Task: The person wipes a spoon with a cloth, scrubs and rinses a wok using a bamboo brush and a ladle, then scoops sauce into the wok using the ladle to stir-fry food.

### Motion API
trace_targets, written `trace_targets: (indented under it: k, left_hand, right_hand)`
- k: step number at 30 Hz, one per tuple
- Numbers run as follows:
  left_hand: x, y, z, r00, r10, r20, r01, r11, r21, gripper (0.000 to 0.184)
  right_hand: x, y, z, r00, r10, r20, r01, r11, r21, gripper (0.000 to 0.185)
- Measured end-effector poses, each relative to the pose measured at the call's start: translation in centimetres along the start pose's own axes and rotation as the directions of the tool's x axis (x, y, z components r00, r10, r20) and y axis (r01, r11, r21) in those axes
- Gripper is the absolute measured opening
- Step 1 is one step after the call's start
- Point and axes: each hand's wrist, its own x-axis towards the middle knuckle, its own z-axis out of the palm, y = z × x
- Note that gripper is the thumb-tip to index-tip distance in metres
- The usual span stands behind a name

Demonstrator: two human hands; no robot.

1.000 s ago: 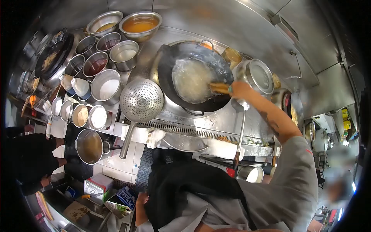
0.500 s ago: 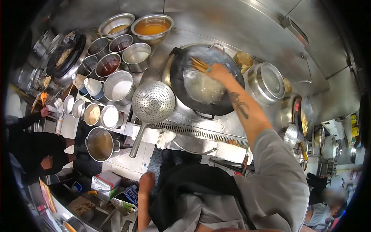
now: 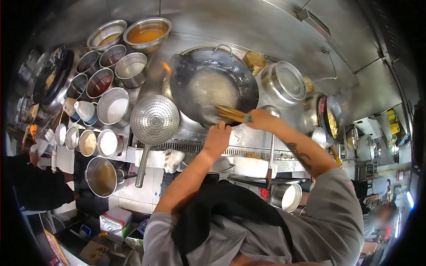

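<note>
A large black wok (image 3: 245, 84) stands on the burner with cloudy, pale liquid (image 3: 213, 88) in its bottom. My right hand (image 3: 262, 120) is closed round a bamboo wok brush (image 3: 230, 113), whose bristles lie at the wok's near inner side. At the near rim, where the wok's loop handle is, my left hand (image 3: 217, 140) has its fingers wrapped over the edge; the handle itself is hidden under them. A perforated steel strainer (image 3: 155, 119) with a long handle lies left of the wok. A ladle (image 3: 271, 150) rests to the right of it.
Several steel pots of sauces and powders, among them a pot of white powder (image 3: 113, 106), stand on the left. A lidded steel pot (image 3: 284, 84) is at the right. A small flame (image 3: 166, 66) shows beside the wok. Another person's dark sleeve (image 3: 40, 181) is at far left.
My left hand has come up from my side to the wok's near rim. My right hand has brought the brush from the far side of the wok to the near side. The view has shifted.
</note>
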Motion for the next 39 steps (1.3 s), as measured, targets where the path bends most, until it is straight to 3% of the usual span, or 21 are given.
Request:
trace_targets:
  k: [2,5,8,11,14,15,19,21,22,24,26,28,30,32,34,36,37,39]
  left_hand:
    - [0.0,-0.2,0.4,0.999,-0.017,-0.038,0.018,0.999,0.033,0.016]
    - [0.2,-0.7,1.2,0.999,-0.050,-0.015,0.050,0.998,0.046,0.014]
    - [0.7,-1.6,0.7,0.998,-0.057,-0.038,0.057,0.998,0.016,0.013]
    - [0.1,-1.5,0.8,0.998,-0.048,-0.048,0.046,0.998,-0.043,0.012]
    - [-0.1,-1.9,0.6,0.997,-0.029,-0.069,0.025,0.998,-0.056,0.012]
    - [-0.1,-1.9,0.8,0.997,-0.020,-0.076,0.015,0.998,-0.060,0.012]
    - [-0.5,-1.4,-0.1,0.998,-0.028,-0.050,0.022,0.992,-0.121,0.012]
    - [-0.7,-1.4,-0.9,0.997,-0.008,-0.082,-0.001,0.994,-0.107,0.011]
    - [-1.0,-1.0,-1.5,0.983,0.032,-0.180,-0.047,0.996,-0.079,0.010]
    - [-1.7,0.5,-3.0,0.924,0.116,-0.364,-0.131,0.991,-0.016,0.010]
    - [-3.0,2.3,-4.9,0.967,0.050,-0.248,-0.100,0.976,-0.195,0.015]
    - [-4.4,3.2,-6.1,0.987,0.000,-0.160,-0.072,0.892,-0.446,0.014]
    - [-6.9,3.0,-5.5,0.996,-0.048,0.069,0.084,0.689,-0.720,0.017]
    - [-9.5,2.1,-7.3,0.953,-0.019,0.303,0.278,0.460,-0.843,0.020]
    - [-13.4,1.4,-10.2,0.918,-0.122,0.377,0.391,0.427,-0.815,0.028]
    - [-18.6,-0.6,-9.9,0.833,-0.226,0.504,0.551,0.269,-0.790,0.030]
    - [-21.5,-1.8,-9.5,0.775,-0.294,0.560,0.605,0.089,-0.791,0.029]
    - [-27.7,-3.8,-8.2,0.596,-0.487,0.639,0.623,-0.222,-0.750,0.030]
  right_hand:
    - [-1.4,4.6,-0.9,0.981,0.129,-0.142,-0.152,0.976,-0.158,0.033]
    - [-2.3,5.7,-4.0,0.926,0.335,-0.176,-0.362,0.918,-0.159,0.034]
    - [-3.8,4.8,-2.4,0.966,0.181,-0.183,-0.210,0.965,-0.154,0.035]
    - [-2.8,7.8,-4.2,0.913,0.340,-0.227,-0.377,0.914,-0.148,0.036]
    - [-3.8,6.3,-3.3,0.952,0.234,-0.197,-0.280,0.926,-0.254,0.035]
    - [-4.8,6.9,-3.2,0.979,0.080,-0.188,-0.105,0.986,-0.131,0.035]
    - [-2.4,9.3,-5.9,0.886,0.242,-0.397,-0.369,0.886,-0.283,0.033]
    - [-1.9,7.0,-7.4,0.912,0.254,-0.322,-0.364,0.863,-0.350,0.033]
    - [-2.0,5.5,-8.2,0.922,0.266,-0.281,-0.362,0.850,-0.382,0.034]
    - [-4.2,0.7,-9.3,0.972,0.147,-0.182,-0.213,0.881,-0.423,0.032]
    - [-3.6,-1.2,-9.1,0.995,0.071,-0.068,-0.094,0.888,-0.451,0.030]
    - [-1.6,-1.3,-7.9,0.997,0.046,0.055,-0.014,0.881,-0.473,0.028]
    - [2.6,1.3,-6.4,0.993,0.106,-0.049,-0.117,0.887,-0.448,0.024]
    - [6.2,3.0,-5.8,0.970,0.164,-0.178,-0.223,0.888,-0.401,0.022]
    - [6.1,3.1,-5.5,0.982,0.122,-0.146,-0.176,0.873,-0.454,0.020]
    - [4.3,3.1,-6.9,0.990,0.097,-0.104,-0.133,0.889,-0.439,0.019]
    - [5.4,3.9,-7.7,0.970,0.203,-0.133,-0.240,0.887,-0.395,0.021]
    - [6.9,5.9,-4.4,0.970,0.134,-0.204,-0.209,0.887,-0.412,0.022]
